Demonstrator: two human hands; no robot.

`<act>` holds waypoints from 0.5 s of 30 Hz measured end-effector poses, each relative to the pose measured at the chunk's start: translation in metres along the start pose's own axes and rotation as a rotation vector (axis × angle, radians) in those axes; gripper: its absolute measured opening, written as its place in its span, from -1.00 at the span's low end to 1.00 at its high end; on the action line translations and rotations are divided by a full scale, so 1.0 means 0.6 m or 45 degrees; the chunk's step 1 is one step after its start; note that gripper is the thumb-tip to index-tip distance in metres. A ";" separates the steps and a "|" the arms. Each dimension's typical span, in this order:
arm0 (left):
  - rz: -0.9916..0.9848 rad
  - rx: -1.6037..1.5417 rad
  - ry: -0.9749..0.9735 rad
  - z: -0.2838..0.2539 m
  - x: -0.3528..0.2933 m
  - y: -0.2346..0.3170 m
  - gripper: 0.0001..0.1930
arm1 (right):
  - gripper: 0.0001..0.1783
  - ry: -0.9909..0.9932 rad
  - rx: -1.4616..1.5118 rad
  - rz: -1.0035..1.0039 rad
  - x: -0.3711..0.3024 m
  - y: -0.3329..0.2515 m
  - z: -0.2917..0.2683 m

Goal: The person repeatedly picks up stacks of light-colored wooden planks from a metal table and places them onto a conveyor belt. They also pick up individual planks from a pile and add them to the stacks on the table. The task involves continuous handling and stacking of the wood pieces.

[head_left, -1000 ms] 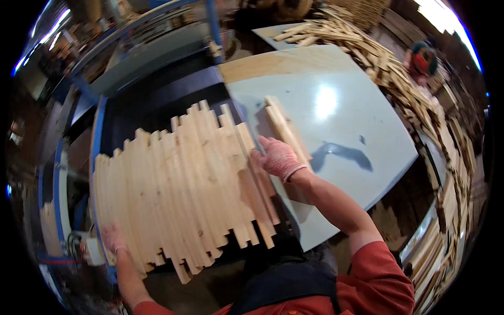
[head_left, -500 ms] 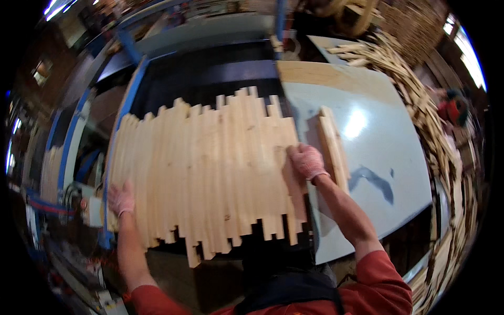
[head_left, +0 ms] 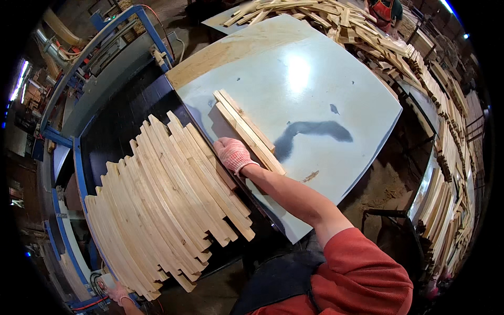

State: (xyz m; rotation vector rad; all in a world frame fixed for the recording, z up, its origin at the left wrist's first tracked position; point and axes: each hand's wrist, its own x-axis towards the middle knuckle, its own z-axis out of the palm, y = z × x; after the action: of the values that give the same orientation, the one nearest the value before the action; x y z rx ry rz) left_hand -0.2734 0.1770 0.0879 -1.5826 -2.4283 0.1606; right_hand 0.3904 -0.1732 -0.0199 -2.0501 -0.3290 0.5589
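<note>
Pale wooden strips (head_left: 163, 194) lie side by side as a panel with uneven ends on the dark bed (head_left: 134, 105) of a blue-framed press. My right hand (head_left: 233, 154), in a pink-white knit glove, is closed at the panel's right edge, by the seam with the grey-white table. Its fingertips are hidden, so what it grips, if anything, does not show. My left hand (head_left: 118, 294), gloved too, reaches past the panel's near left corner to a small white box (head_left: 107, 281) on the frame, fingers stretched out toward it. A few loose strips (head_left: 247, 128) rest right of my right hand.
The grey-white table (head_left: 336, 157) has dark stains and a worn wooden far edge (head_left: 231, 50). Heaps of strips (head_left: 388, 52) lie beyond it and stacks (head_left: 446, 152) along the right. A person in a red apron (head_left: 382, 11) stands at the far right. Blue frame bars (head_left: 79, 173) border the bed.
The view has swung to the right. My left hand has left the panel's left edge and moved to the white box. My right hand stays by the panel's right edge.
</note>
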 end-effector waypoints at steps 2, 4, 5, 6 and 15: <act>-0.066 -0.011 -0.040 0.047 0.033 -0.081 -0.16 | -0.49 -0.038 -0.041 -0.047 -0.002 -0.009 0.008; 0.068 -0.379 -0.142 0.094 0.082 -0.184 -0.15 | -0.61 -0.145 -0.052 -0.148 -0.002 -0.004 0.033; 0.163 -0.671 -0.199 0.104 0.110 -0.252 -0.14 | -0.67 -0.187 -0.381 -0.447 0.024 0.030 0.068; 0.135 -0.404 -0.488 0.077 0.048 -0.066 -0.11 | -0.72 -0.004 -0.825 -0.668 0.062 0.100 0.039; -0.333 -0.321 0.120 0.040 0.003 -0.169 -0.05 | -0.49 -0.091 0.025 -0.394 0.035 0.061 0.045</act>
State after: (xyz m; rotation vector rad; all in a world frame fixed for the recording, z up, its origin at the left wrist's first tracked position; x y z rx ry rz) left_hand -0.3701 0.1380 0.0870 -1.3075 -2.6312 -0.2695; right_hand 0.3951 -0.1630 -0.0687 -1.9151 -0.6671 0.4426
